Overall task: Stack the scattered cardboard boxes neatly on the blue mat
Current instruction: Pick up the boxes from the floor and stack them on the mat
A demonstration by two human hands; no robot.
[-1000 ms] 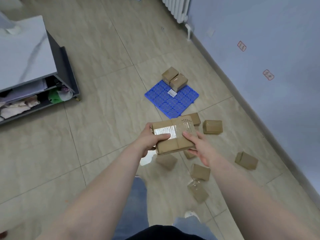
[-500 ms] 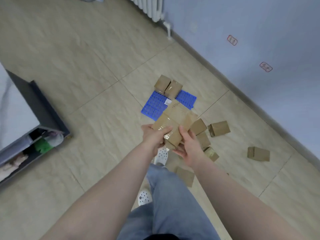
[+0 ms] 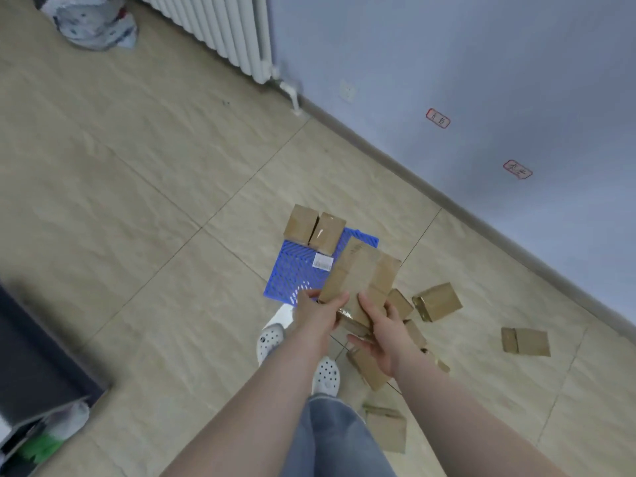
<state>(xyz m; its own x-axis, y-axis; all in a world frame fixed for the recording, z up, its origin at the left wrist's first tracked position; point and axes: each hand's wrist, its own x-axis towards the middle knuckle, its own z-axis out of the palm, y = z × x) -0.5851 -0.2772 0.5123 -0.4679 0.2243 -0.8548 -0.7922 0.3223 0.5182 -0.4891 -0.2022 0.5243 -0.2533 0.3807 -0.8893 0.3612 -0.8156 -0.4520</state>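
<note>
Both hands hold a large taped cardboard box (image 3: 361, 273) tilted over the near right part of the blue mat (image 3: 296, 270). My left hand (image 3: 318, 315) grips its near left corner. My right hand (image 3: 382, 333) grips its near right end from below. Two small boxes (image 3: 315, 228) stand side by side on the mat's far edge, next to a white label (image 3: 323, 261). Several more boxes lie on the floor to the right and below my hands, among them one (image 3: 438, 301) near the mat and one (image 3: 526, 341) further right.
A blue-grey wall (image 3: 481, 80) with a skirting board runs diagonally on the right. A white radiator (image 3: 220, 25) stands at the top, with a bundle (image 3: 89, 22) beside it. A dark cabinet (image 3: 31, 366) is at the lower left. My white shoes (image 3: 272, 339) stand just before the mat.
The view has swung closer to the mat and wall. The held box has moved forward over the mat's near right part, turned more lengthwise, with both hands still on it.
</note>
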